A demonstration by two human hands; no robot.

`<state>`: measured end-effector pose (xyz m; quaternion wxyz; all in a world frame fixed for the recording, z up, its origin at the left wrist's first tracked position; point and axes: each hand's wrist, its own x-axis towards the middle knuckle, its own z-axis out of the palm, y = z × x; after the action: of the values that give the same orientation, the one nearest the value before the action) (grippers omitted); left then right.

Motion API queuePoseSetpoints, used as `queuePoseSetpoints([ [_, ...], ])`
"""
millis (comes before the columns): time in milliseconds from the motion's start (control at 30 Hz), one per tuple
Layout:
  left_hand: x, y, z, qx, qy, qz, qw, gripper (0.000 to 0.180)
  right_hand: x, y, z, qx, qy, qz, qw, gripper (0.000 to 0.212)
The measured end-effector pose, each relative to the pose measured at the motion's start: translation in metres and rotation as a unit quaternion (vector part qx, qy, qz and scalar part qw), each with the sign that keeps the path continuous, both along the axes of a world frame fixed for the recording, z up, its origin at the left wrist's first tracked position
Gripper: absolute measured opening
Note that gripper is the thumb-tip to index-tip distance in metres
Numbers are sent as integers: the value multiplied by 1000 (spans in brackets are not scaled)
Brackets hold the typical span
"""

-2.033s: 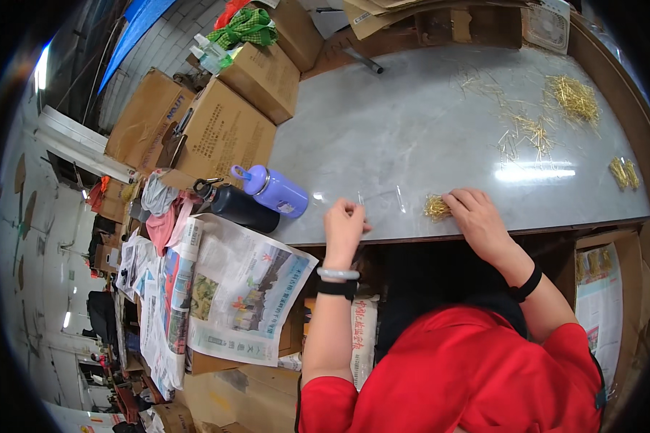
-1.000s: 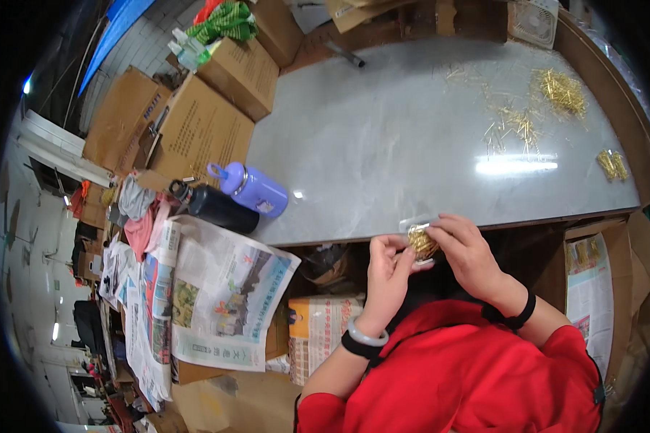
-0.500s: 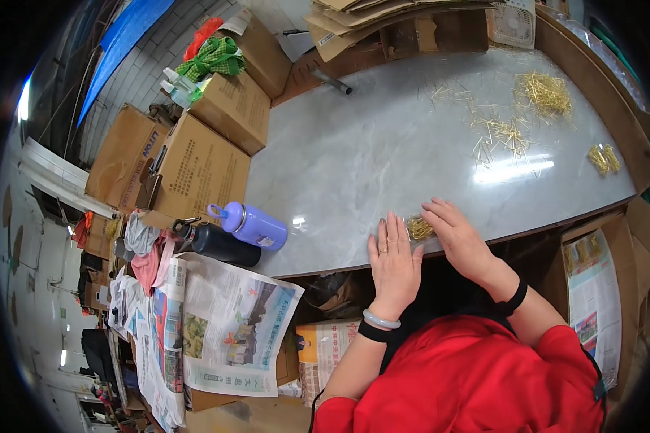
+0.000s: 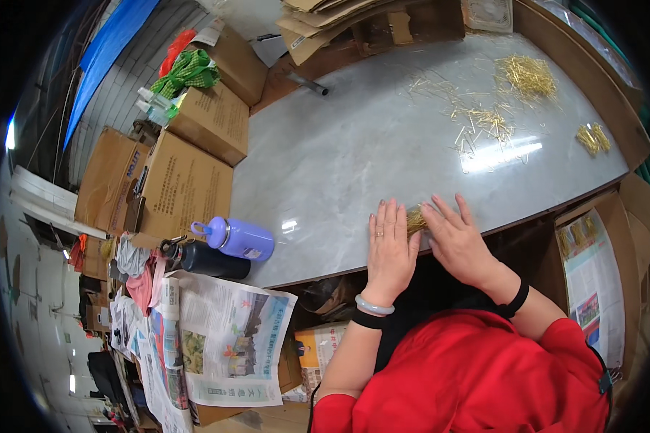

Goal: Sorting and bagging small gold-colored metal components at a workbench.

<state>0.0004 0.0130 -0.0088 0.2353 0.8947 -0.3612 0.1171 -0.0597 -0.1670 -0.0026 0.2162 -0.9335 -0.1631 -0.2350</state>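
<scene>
At the table's near edge, a small bundle of thin gold pins (image 4: 414, 219) lies between my two hands, partly covered by them. My left hand (image 4: 391, 249) is flat beside its left end, fingers straight and pointing away from me. On the other side my right hand (image 4: 458, 241) rests with its fingers spread, the fingertips against the bundle. Farther back on the grey tabletop (image 4: 339, 173) is a heap of similar gold pins (image 4: 526, 78), with loose pins (image 4: 487, 124) scattered in front of it. Small gold bundles (image 4: 593, 138) sit at the right.
To the left, a purple bottle (image 4: 247, 239) and a black bottle (image 4: 213, 260) lie near newspapers (image 4: 231, 339). Cardboard boxes (image 4: 188, 184) stack along the left edge. A cardboard rim (image 4: 592, 79) borders the right side. An open box (image 4: 617, 274) holding newspaper stands below right.
The whole view has shifted slightly. My right hand's fingers have spread apart, and both hands remain around the bundle.
</scene>
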Motion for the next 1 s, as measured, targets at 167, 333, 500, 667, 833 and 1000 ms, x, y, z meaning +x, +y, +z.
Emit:
queuePoseSetpoints([
  [167, -2, -2, 2, -2, -16, 7, 1000, 52, 6, -3, 2, 138, 10, 5, 990, 51],
  [333, -5, -4, 4, -5, -30, 6, 1000, 51, 21, 1, 8, 180, -14, -83, 980, 23],
  [500, -5, -5, 5, -7, -40, 8, 999, 46, 39, -7, 11, 136, -11, -43, 990, 18],
  [667, -3, -1, 2, -17, -43, 14, 999, 38, 26, -18, 30, 203, 56, 40, 977, 19],
  [833, -1, 1, 5, -10, -38, -14, 999, 37, 22, -21, 17, 199, 72, 19, 977, 17],
  [1000, 0, 1, 7, -4, -23, -26, 999, 39, 30, -18, 18, 112, -4, 15, 994, 13],
])
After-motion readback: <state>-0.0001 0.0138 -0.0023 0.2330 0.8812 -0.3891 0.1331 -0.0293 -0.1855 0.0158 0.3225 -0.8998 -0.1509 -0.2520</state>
